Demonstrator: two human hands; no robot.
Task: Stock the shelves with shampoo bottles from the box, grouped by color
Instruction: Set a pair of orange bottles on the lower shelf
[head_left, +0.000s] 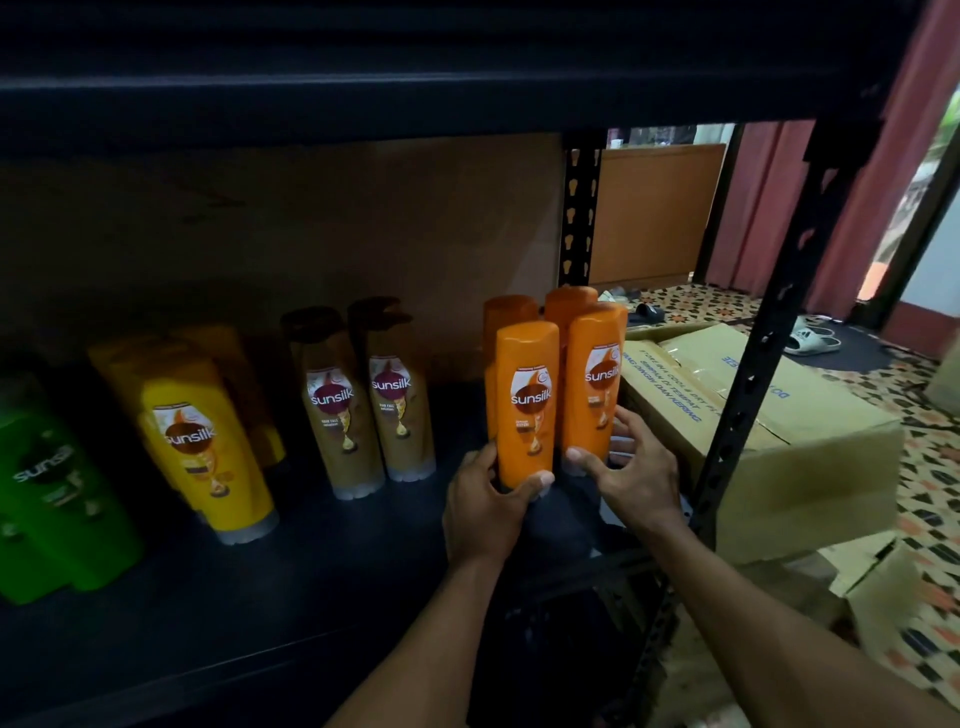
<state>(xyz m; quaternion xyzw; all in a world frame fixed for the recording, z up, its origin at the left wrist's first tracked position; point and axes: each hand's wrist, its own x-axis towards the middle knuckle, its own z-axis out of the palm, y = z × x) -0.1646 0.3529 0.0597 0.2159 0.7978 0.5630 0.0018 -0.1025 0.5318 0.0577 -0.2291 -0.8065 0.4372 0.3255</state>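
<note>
Orange group, right of centre on shelf: left hand curls round left orange bottle, right hand round right orange bottle, both at base. Step: squaring front row. Next, likely: release cleanly, reach for box at right.

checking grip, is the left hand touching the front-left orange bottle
Touching: head view shows the left hand curled round the front-left orange bottle near its base.
</note>
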